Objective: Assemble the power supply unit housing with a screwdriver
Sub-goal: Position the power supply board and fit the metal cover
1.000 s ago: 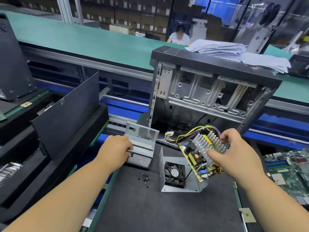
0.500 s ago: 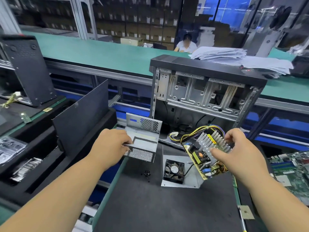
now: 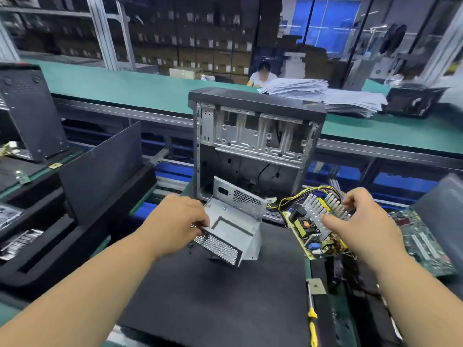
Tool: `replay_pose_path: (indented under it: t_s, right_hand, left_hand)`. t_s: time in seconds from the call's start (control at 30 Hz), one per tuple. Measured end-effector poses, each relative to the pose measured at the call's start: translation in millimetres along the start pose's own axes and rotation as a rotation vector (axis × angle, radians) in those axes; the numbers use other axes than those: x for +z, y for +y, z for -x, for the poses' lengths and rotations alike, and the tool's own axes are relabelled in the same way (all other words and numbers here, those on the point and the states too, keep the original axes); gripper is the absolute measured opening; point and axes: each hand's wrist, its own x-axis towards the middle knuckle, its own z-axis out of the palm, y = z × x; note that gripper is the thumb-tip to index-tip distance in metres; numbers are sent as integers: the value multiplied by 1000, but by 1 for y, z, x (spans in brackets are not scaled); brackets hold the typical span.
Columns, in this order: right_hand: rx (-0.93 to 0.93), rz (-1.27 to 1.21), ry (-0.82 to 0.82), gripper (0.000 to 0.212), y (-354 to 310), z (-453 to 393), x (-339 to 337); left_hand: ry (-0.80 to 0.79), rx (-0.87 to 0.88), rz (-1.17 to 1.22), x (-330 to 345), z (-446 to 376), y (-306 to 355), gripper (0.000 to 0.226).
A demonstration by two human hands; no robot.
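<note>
A: Where is the power supply housing (image 3: pixel 233 221) located, and how is it held?

B: The grey metal housing is held tilted above the black mat (image 3: pixel 213 296), in front of the open computer case (image 3: pixel 255 136). Its perforated front edge is gripped by the left hand (image 3: pixel 175 221), with the fingers curled round the near left corner. The honeycomb vent panel is turned away from the viewer.

A: And the circuit board (image 3: pixel 310 231)?

B: The board is held to the right of the housing, apart from it, over the mat's right edge. The aluminium heat sink (image 3: pixel 323 209) on top of it is pinched by the right hand (image 3: pixel 360 226), thumb on the near side, fingers on the far side. A bundle of yellow and black wires (image 3: pixel 300 194) is seen running from the board toward the case.

A: Which tool is in view?

B: A screwdriver (image 3: pixel 312 319) with a yellow handle is laid at the mat's right edge, near the bottom, touched by neither hand.

A: What surrounds the station?

B: A green motherboard (image 3: pixel 423 246) lies to the right. A dark panel (image 3: pixel 100 169) stands in black foam trays to the left. Stacked papers (image 3: pixel 313 91) rest on the green conveyor (image 3: pixel 125 88) behind the case, and a seated person (image 3: pixel 263 73) is visible beyond it.
</note>
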Motion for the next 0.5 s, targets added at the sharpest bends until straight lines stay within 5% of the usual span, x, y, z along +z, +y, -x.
replay_pose_path:
  t_s: [0.5]
  right_hand:
    - [44, 71, -34, 44, 48, 20, -7]
  left_hand:
    - [-237, 317, 217, 69, 8, 50, 16]
